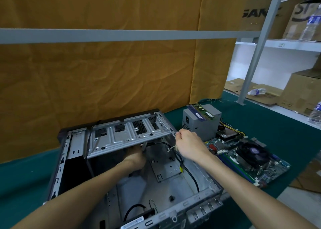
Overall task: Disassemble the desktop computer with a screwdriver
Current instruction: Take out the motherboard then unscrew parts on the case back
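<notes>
The opened computer case [132,168] lies on its side on the green mat [286,141], its bare metal floor facing up and its black front panel turned toward the brown cloth backdrop [104,72]. A silver drive cage [125,136] spans the far end of the case, perforated and ribbed. Black cables [189,171] run along the case's right wall, one bundle tied with a white twist tie.

The left hand [135,157] reaches into the case beneath the drive cage; it appears to hold a thin tool, perhaps the screwdriver, but the cage shades the fingers, so I cannot tell whether they grip it. The right hand [186,141] sits at the case's far right corner, fingers curled tight around the end of the drive cage where it meets the case wall.

Just right of the case, beyond the right hand, stands the grey power supply [201,122], with a green memory stick [205,111] lying across its top. Nearer than the power supply and still right of the case lies the removed motherboard [246,161], blue-green, with its black cooler fan [251,153] on top. Yellow and black wires trail between the power supply and the motherboard.

Farther right of the case, past the mat's edge, white shelves [286,45] carry cardboard boxes [302,91] and plastic water bottles [257,91].
</notes>
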Demonstrator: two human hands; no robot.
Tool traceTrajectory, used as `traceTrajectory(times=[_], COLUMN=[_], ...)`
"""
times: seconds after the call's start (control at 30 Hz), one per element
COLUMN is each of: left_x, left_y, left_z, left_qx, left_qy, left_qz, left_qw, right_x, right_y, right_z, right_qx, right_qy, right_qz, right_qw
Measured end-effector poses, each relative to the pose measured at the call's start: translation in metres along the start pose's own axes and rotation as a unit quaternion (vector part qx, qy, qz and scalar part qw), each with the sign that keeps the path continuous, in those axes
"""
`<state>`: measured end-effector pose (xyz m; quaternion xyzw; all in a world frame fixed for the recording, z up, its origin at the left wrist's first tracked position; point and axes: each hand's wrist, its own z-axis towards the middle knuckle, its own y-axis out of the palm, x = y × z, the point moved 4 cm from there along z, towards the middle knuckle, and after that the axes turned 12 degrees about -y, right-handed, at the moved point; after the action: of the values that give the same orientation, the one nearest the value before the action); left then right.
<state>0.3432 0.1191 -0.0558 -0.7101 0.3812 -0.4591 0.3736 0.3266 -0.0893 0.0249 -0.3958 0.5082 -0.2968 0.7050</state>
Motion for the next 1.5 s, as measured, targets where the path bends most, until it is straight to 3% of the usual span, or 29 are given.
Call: traceTrajectory(times=[0.1,0.17,0.2,0.27,0.33,0.5,0.77,0.97,1.07,1.17,1.3,1.4,1.5], left_x=[0.015,0.034,0.044,0.061,0.069,0.067,0.082,0.082,0.074,0.056,-0.001,-0.046,-0.071], left_y=[0.009,0.020,0.026,0.034,0.039,0.042,0.039,0.043,0.022,-0.021,-0.076,-0.099,-0.107], left_z=[-0.016,-0.033,-0.039,-0.051,-0.053,-0.049,-0.038,-0.057,-0.075,-0.091,-0.105,-0.110,-0.105], left_qx=[-0.017,-0.071,-0.123,-0.216,-0.215,-0.126,-0.072,-0.013,0.016,0.084,0.253,0.392,0.362], left_qy=[0.060,0.086,0.069,0.002,-0.025,0.012,0.122,0.183,0.204,0.208,0.155,0.031,-0.116], left_qz=[-0.058,-0.149,-0.240,-0.419,-0.467,-0.386,-0.124,0.133,0.159,0.107,-0.048,-0.024,0.022], left_qw=[0.996,0.983,0.960,0.882,0.857,0.914,0.982,0.974,0.966,0.969,0.954,0.919,0.925], right_x=[0.001,0.002,0.003,0.003,0.005,0.006,0.007,0.005,0.001,-0.007,-0.019,-0.030,-0.034], right_y=[0.001,0.002,0.002,0.003,0.003,0.005,0.005,0.003,0.001,-0.003,-0.007,-0.006,-0.005], right_z=[0.001,0.002,0.002,0.002,0.003,0.006,0.006,0.006,0.007,0.006,0.000,-0.007,-0.013], right_qx=[0.001,0.001,0.001,0.002,0.005,0.008,0.015,0.018,0.017,0.020,0.042,0.055,0.043], right_qy=[0.000,0.001,0.001,0.000,0.000,-0.001,-0.005,0.003,0.001,-0.014,-0.063,-0.109,-0.129], right_qz=[0.001,0.001,0.001,0.001,0.004,0.011,0.007,-0.009,-0.029,-0.074,-0.142,-0.197,-0.231], right_qw=[1.000,1.000,1.000,1.000,1.000,1.000,1.000,1.000,0.999,0.997,0.987,0.973,0.963])
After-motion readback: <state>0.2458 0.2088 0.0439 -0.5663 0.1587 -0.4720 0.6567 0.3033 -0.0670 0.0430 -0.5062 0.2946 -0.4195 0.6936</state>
